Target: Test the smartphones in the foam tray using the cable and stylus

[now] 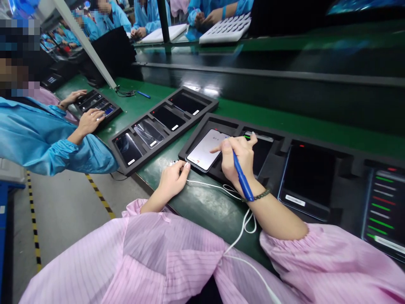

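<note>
Foam tray (276, 164), dark grey, rests on the green bench (164, 158), its right end cut off. In its leftmost slot sits a white-screened phone (204, 154), lit and dark-rimmed. The right hand (245, 156) grips a blue pen (243, 181), fingers splayed, hiding part of the neighbouring dark phone (262, 154); whether a fingertip meets the white screen is unclear. The left hand (172, 179) pinches a white cable (205, 183) by the phone's lower corner, its plug hidden. Small grey characters onscreen and white labels (295, 200) elsewhere are too blurred to read.
</note>
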